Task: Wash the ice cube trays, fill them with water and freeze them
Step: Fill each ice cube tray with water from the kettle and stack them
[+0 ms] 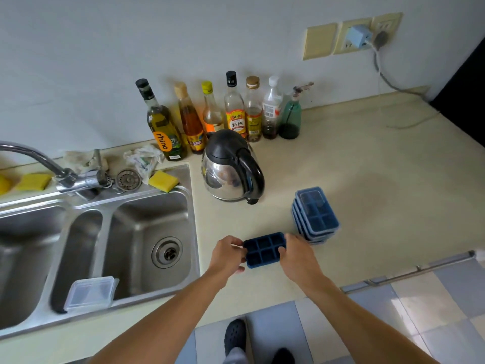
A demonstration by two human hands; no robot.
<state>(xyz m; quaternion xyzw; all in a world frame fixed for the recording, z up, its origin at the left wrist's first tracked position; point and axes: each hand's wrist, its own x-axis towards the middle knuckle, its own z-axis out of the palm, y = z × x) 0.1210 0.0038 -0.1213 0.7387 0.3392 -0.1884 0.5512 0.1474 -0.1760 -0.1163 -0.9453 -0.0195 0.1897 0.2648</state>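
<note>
Pinching the blue ice cube tray (pixel 263 249), your left hand (pixel 227 254) and right hand (pixel 298 256) each grip one end. A stack of trays (pixel 315 216) stands just beyond your right hand.

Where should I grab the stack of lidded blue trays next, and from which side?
Probably the two long sides of the stack of lidded trays, low at the bottom tray, since they sit stacked slightly offset and an upper grip might lift only the top one. Come from above and the right: the kettle stands back-left of it, the open tray front-left.
</note>
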